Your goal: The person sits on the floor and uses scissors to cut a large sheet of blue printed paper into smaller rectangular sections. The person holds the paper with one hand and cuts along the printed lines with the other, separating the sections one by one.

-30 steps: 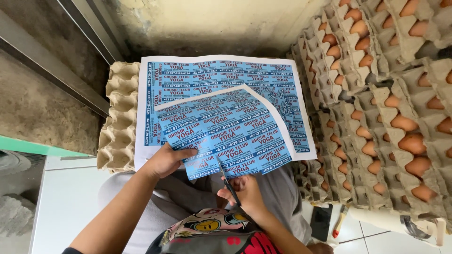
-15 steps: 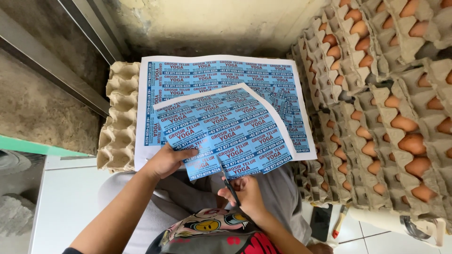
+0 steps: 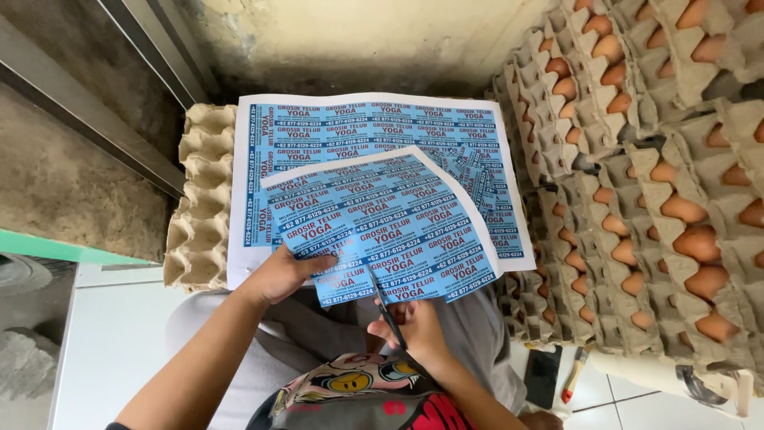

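Right hand (image 3: 414, 328) scissors (image 3: 390, 317) cut label sheet (image 3: 382, 231) held by left hand (image 3: 282, 275)

Soft, even daylight filled the frame, brightest on the white floor tiles (image 3: 103, 350) at 8 o'clock and on the pale wall (image 3: 358, 40) at 12 o'clock. Shadows were faint; the deepest lay in the gap below the wall, near 12 o'clock. The blue label sheet (image 3: 390, 231) at centre was sharp and free of glare. The egg trays (image 3: 660, 199) at 3 o'clock bowed outward with wide-angle distortion, and the corners looked slightly soft.
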